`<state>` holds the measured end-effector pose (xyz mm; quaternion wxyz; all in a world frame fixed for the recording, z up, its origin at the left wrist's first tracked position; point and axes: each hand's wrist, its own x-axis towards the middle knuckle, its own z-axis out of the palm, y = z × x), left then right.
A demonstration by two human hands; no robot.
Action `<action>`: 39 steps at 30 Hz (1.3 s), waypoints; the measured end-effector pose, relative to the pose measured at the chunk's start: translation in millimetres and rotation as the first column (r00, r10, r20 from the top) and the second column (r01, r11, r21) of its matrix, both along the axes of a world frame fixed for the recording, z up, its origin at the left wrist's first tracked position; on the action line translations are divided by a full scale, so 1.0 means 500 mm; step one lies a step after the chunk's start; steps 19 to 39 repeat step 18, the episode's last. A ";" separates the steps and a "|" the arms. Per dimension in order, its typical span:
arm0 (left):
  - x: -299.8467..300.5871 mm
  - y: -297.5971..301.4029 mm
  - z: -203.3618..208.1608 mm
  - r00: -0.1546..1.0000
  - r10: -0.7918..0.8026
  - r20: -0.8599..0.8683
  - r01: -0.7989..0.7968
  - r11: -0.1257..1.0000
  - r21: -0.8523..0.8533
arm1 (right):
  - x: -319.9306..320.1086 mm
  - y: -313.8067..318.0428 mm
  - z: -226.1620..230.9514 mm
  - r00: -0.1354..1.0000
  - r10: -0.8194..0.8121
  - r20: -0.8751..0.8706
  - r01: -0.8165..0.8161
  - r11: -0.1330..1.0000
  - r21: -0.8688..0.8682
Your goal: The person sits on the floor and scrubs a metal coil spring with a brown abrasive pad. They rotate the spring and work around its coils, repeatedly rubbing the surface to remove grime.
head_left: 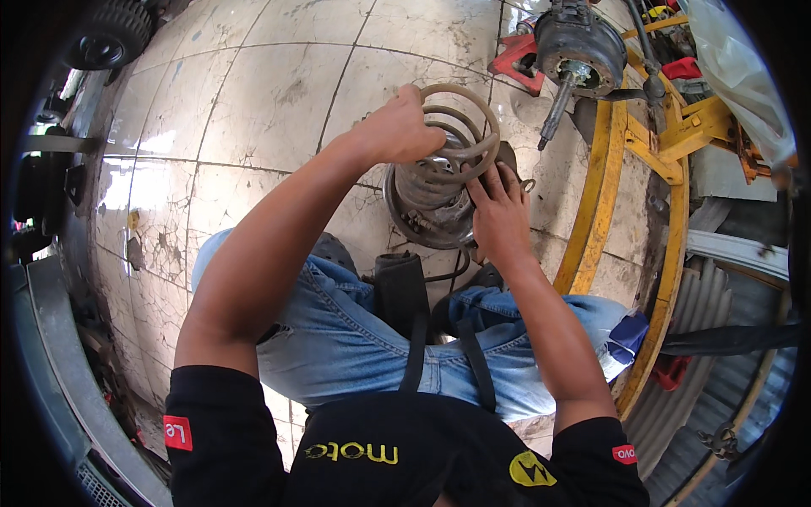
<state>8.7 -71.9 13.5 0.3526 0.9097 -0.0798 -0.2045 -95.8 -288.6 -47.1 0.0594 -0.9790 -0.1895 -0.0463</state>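
Note:
A brown coil spring stands over a round shiny metal dish-like part on the floor between my feet. My left hand is closed around the spring's upper turns on their left side. On the right, my right hand lies with its fingers stretched out against the turns and the rim of the metal part, not wrapped round anything I can see. Its fingertips partly cover what lies beneath them. A thin dark hose or cord curves out below the metal part.
To the right stands a yellow metal frame. Beyond it are an axle hub with a drum and a red stand. A tyre is at the far left. Cracked pale tiles cover the floor. Corrugated sheets lie at right.

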 end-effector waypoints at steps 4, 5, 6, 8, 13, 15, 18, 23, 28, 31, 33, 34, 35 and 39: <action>0.006 -0.007 -0.014 0.999 0.032 -0.003 -0.032 0.999 -0.010 | 0.003 0.010 -0.017 0.997 0.017 0.075 -0.006 0.989 -0.148; 0.006 -0.008 -0.017 0.999 0.040 -0.001 -0.040 0.999 -0.006 | -0.005 0.022 -0.018 0.996 0.093 0.012 -0.091 0.988 -0.125; 0.004 -0.011 -0.012 0.999 0.041 -0.010 -0.041 0.999 0.003 | -0.020 0.038 -0.017 0.985 0.167 -0.048 -0.171 0.980 -0.099; -0.002 -0.010 -0.003 0.998 0.046 -0.030 -0.046 0.999 0.026 | -0.024 0.047 -0.012 0.974 0.200 -0.105 -0.212 0.970 -0.121; -0.006 -0.009 0.001 1.000 0.015 0.009 -0.015 1.000 -0.014 | 0.007 0.020 0.003 1.000 0.008 -0.025 -0.016 0.950 -0.311; -0.003 -0.015 0.013 1.000 -0.006 -0.003 0.006 1.000 0.021 | 0.001 0.021 -0.009 0.998 0.025 -0.056 -0.039 0.964 -0.264; -0.008 -0.017 0.019 0.999 -0.041 0.027 0.039 0.997 0.072 | -0.022 0.037 -0.026 0.967 0.178 -0.184 -0.205 0.969 -0.140; -0.008 -0.017 0.019 0.999 -0.041 0.027 0.039 0.997 0.072 | -0.022 0.037 -0.026 0.967 0.178 -0.184 -0.205 0.969 -0.140; -0.008 -0.017 0.019 0.999 -0.041 0.027 0.039 0.997 0.072 | -0.022 0.037 -0.026 0.967 0.178 -0.184 -0.205 0.969 -0.140; -0.008 -0.017 0.019 0.999 -0.041 0.027 0.039 0.997 0.072 | -0.022 0.037 -0.026 0.967 0.178 -0.184 -0.205 0.969 -0.140; -0.008 -0.017 0.019 0.999 -0.041 0.027 0.039 0.997 0.072 | -0.022 0.037 -0.026 0.967 0.178 -0.184 -0.205 0.969 -0.140; -0.008 -0.017 0.019 0.999 -0.041 0.027 0.039 0.997 0.072 | -0.022 0.037 -0.026 0.967 0.178 -0.184 -0.205 0.969 -0.140; -0.008 -0.017 0.019 0.999 -0.041 0.027 0.039 0.997 0.072 | -0.022 0.037 -0.026 0.967 0.178 -0.184 -0.205 0.969 -0.140; -0.008 -0.017 0.019 0.999 -0.041 0.027 0.039 0.997 0.072 | -0.022 0.037 -0.026 0.967 0.178 -0.184 -0.205 0.969 -0.140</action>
